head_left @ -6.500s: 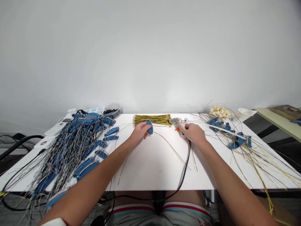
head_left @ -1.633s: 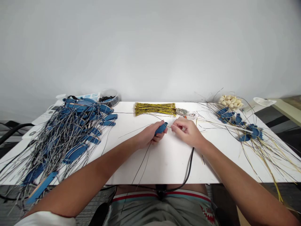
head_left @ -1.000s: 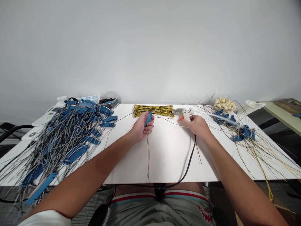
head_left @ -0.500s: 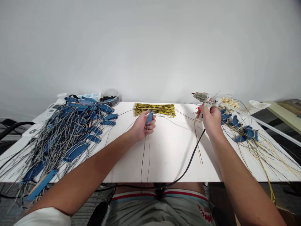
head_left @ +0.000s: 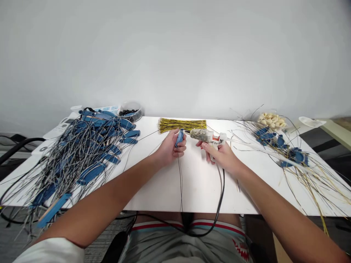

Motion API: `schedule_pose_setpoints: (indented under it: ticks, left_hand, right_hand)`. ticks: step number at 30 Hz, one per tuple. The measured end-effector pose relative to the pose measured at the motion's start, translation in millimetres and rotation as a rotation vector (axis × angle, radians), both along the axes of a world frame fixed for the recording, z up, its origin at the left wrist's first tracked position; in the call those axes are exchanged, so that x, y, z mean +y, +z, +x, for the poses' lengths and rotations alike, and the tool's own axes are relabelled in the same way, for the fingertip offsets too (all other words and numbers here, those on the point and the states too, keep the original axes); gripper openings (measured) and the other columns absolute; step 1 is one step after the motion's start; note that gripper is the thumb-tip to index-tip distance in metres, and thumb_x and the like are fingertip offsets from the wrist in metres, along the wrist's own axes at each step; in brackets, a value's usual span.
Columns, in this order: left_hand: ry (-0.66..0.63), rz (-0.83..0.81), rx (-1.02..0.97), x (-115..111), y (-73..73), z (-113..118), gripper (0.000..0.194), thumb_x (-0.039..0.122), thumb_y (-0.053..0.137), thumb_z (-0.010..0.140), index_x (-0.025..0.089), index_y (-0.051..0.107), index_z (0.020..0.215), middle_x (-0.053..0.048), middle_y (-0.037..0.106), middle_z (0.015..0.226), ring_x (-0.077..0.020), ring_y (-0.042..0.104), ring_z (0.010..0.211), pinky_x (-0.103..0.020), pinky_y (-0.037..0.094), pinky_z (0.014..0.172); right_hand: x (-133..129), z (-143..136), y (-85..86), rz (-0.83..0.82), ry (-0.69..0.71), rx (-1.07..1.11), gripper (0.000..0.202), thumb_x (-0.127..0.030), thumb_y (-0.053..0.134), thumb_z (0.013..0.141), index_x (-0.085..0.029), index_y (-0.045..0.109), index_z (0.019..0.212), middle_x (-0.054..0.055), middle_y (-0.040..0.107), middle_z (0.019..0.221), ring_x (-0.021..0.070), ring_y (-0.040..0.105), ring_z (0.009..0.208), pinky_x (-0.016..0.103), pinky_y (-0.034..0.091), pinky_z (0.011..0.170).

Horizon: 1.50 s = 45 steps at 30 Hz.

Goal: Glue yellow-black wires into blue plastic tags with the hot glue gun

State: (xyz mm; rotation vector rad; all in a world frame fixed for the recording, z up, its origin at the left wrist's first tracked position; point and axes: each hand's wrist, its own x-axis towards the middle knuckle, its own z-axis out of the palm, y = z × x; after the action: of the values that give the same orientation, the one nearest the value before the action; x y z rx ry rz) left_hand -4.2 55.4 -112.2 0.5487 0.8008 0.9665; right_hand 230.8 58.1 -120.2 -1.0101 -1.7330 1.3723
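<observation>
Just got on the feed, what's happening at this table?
A person's left hand holds a small blue piece with thin wires hanging from it. The right hand grips a glue gun, its nozzle at the top of that piece; whether they touch is too small to tell. A yellow-and-black wire bundle lies just beyond, with a pile of wired blue pieces to the left.

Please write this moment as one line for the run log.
left hand: holds blue part | right hand: holds glue gun, pointed toward blue part | yellow-black wire bundle: on table, beyond hands
</observation>
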Motion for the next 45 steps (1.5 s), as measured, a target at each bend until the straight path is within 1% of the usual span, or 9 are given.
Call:
schedule_pose_setpoints:
  ticks: [2,4,11,16,24,27,31,36,45]
  left_hand:
    - [-0.017,-0.009,-0.003,-1.9,0.0,2.8,0.034,0.049,0.046,0.101,0.019,0.049,0.086,0.006,0.023,0.067,-0.0070,0.020,0.046,-0.017,0.013,0.038]
    - [-0.031,-0.013,0.000,-3.4,0.1,5.0,0.034,0.049,0.045,0.101,0.019,0.048,0.085,0.006,0.024,0.067,-0.0070,0.019,0.046,-0.017,0.014,0.038]
    - [-0.094,-0.013,-0.022,-5.8,-1.7,6.9,0.035,0.052,0.047,0.100,0.019,0.050,0.087,0.006,0.023,0.068,-0.0072,0.020,0.046,-0.017,0.017,0.038]
    - [-0.092,-0.022,-0.020,-6.9,-0.8,7.2,0.038,0.053,0.043,0.102,0.019,0.050,0.087,0.005,0.022,0.069,-0.0074,0.018,0.047,-0.018,0.015,0.038]
    - [-0.098,-0.003,-0.027,-7.2,-1.3,8.0,0.038,0.052,0.041,0.103,0.019,0.050,0.087,0.006,0.020,0.069,-0.0077,0.016,0.048,-0.018,0.015,0.038]
    - [-0.101,0.000,-0.031,-7.2,-2.3,7.8,0.039,0.053,0.041,0.104,0.019,0.050,0.087,0.006,0.020,0.069,-0.0077,0.016,0.048,-0.018,0.015,0.038]
    - [-0.106,-0.002,-0.024,-7.2,-2.7,7.6,0.039,0.052,0.041,0.104,0.019,0.050,0.087,0.006,0.020,0.069,-0.0076,0.017,0.047,-0.018,0.015,0.039]
    - [-0.112,0.005,-0.026,-6.7,-4.4,6.9,0.039,0.053,0.043,0.103,0.018,0.051,0.088,0.005,0.021,0.070,-0.0074,0.019,0.048,-0.018,0.016,0.039]
    - [-0.126,0.007,-0.037,-6.9,-5.9,5.8,0.040,0.054,0.043,0.103,0.018,0.051,0.087,0.005,0.021,0.070,-0.0075,0.020,0.048,-0.018,0.017,0.039]
  right_hand:
    - [0.9,-3.7,-7.9,-0.009,0.023,-0.063,0.046,-0.062,0.065,0.098,-0.017,0.071,0.103,0.003,0.064,0.068,0.0140,0.056,0.052,0.026,0.046,0.044]
    - [3.5,-4.2,-13.7,-0.022,0.035,-0.099,0.047,-0.063,0.063,0.099,-0.017,0.071,0.097,0.001,0.059,0.059,0.0137,0.053,0.048,0.025,0.044,0.043]
    - [6.8,-4.5,-19.5,-0.056,-0.005,-0.057,0.055,-0.070,0.064,0.095,-0.016,0.068,0.085,0.001,0.058,0.055,0.0124,0.050,0.043,0.025,0.041,0.041]
    - [7.8,-3.8,-20.5,-0.074,-0.011,-0.068,0.058,-0.073,0.064,0.094,-0.016,0.067,0.081,0.002,0.058,0.053,0.0112,0.047,0.040,0.025,0.039,0.040]
    - [9.5,-0.6,-24.4,-0.088,-0.042,-0.098,0.059,-0.074,0.067,0.091,-0.017,0.065,0.078,0.003,0.059,0.055,0.0116,0.049,0.042,0.024,0.039,0.040]
    - [9.4,-0.3,-23.8,-0.100,-0.050,-0.104,0.061,-0.076,0.068,0.089,-0.017,0.065,0.077,0.004,0.062,0.059,0.0118,0.050,0.043,0.024,0.039,0.039]
    - [8.9,0.3,-21.7,-0.140,-0.045,-0.117,0.065,-0.079,0.066,0.088,-0.016,0.065,0.074,0.004,0.058,0.054,0.0118,0.049,0.041,0.024,0.039,0.039]
    - [9.7,0.3,-22.6,-0.150,-0.059,-0.104,0.064,-0.078,0.068,0.088,-0.015,0.065,0.072,0.006,0.061,0.056,0.0125,0.051,0.043,0.024,0.039,0.039]
    - [9.1,-1.0,-20.4,-0.159,-0.064,-0.132,0.068,-0.080,0.067,0.086,-0.015,0.064,0.067,0.005,0.059,0.051,0.0118,0.049,0.040,0.023,0.039,0.039]
